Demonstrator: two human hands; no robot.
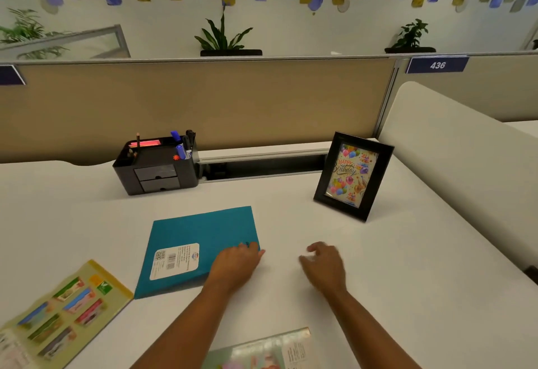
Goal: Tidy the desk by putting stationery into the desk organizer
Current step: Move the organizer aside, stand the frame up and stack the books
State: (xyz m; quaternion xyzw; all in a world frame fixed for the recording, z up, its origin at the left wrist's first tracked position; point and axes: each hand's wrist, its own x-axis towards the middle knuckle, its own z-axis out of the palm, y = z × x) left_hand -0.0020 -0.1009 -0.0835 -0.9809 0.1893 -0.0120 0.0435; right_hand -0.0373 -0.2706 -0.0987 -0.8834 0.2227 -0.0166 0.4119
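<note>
Black plastic desk organizer [155, 165] already held pens (task apparently near done); left hand [237, 264] rested flat on teal notebook [198, 248], right hand [323, 265] hovered loosely curled, empty.

An open-plan office, it seems: a beige cubicle partition [203, 100], numbered plate "436" [437, 65], and white table [407, 252].

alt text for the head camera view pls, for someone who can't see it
A person's left hand rests on the near right corner of a teal notebook on a white desk, while the right hand hovers beside it holding nothing. Behind stand a black desk organizer holding markers and a framed birthday card.
</note>
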